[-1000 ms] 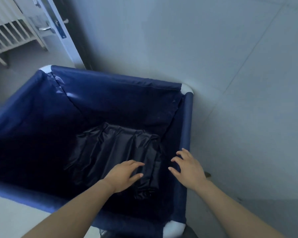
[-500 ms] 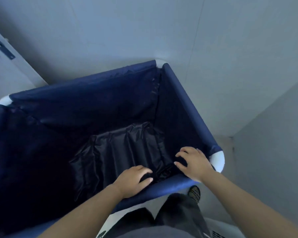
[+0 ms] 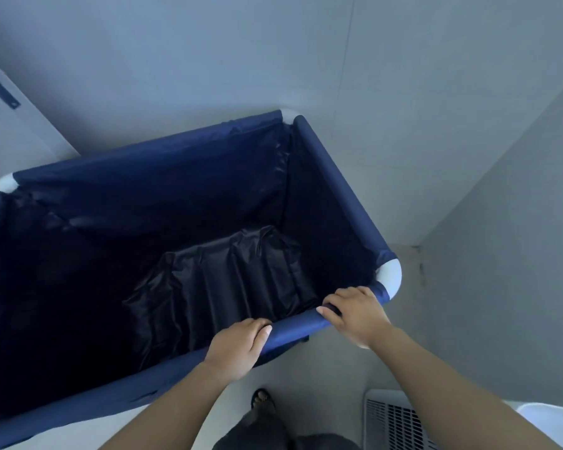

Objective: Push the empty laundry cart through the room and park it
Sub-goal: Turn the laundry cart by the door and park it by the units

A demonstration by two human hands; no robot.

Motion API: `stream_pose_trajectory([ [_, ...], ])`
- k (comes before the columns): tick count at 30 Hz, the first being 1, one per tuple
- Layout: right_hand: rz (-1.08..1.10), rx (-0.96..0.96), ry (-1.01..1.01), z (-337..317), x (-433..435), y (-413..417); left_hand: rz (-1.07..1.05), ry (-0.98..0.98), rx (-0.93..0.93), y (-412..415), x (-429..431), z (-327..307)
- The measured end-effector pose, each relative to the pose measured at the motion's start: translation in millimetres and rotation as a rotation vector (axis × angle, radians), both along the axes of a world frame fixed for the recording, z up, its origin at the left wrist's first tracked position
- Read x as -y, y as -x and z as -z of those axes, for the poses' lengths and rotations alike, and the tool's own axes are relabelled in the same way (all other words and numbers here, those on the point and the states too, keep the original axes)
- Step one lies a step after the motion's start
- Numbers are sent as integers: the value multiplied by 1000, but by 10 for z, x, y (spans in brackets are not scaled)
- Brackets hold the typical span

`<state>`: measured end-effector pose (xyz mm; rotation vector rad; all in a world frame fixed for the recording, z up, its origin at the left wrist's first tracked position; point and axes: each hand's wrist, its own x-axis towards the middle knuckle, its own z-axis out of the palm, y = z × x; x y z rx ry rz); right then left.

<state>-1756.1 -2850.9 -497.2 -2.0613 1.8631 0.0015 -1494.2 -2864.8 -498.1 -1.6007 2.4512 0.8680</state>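
The laundry cart point(image 3: 335, 190) is a big navy fabric bin on a frame with white corner joints, filling the left and centre of the head view. Only a crumpled black liner point(image 3: 221, 287) lies on its bottom. My left hand point(image 3: 238, 347) is closed over the near rim bar. About a hand's width to the right, my right hand point(image 3: 355, 311) grips the same bar, just beside the white near-right corner joint point(image 3: 391, 276). The cart's far side stands close to the grey wall point(image 3: 208, 60).
A second wall point(image 3: 514, 222) meets the first at a corner on the right, leaving a narrow floor strip point(image 3: 403, 319) beside the cart. A white vented appliance point(image 3: 394, 420) sits at the bottom right. A door point(image 3: 4, 125) with a blue plate stands at the left. My foot point(image 3: 262, 399) shows below.
The cart has swung round so its near rim now lies under my hands. Both hands went from hovering over the liner to closing on the rim bar. The view turned toward the wall corner.
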Motion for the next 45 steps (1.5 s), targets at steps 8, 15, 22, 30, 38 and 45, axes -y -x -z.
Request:
stream_pose_trajectory([
  [8, -29, -62, 4, 88, -397, 33, -40, 85, 214, -45, -316, 38],
  [15, 5, -142, -15, 27, -588, 52, -79, 88, 226, -487, -519, 18],
  [22, -48, -119, -124, -40, -665, -519, 19, -1, 80, -905, -492, -78],
  [30, -172, -123, -141, -13, -530, -1345, 5, -37, 283, -1694, -463, -146],
  [38, -142, -200, -130, 43, -548, -1345, -39, 11, 360, -1857, -527, -2],
  [45, -99, -211, -153, 29, -658, -1239, -6, 89, 330, -1775, -598, 74],
])
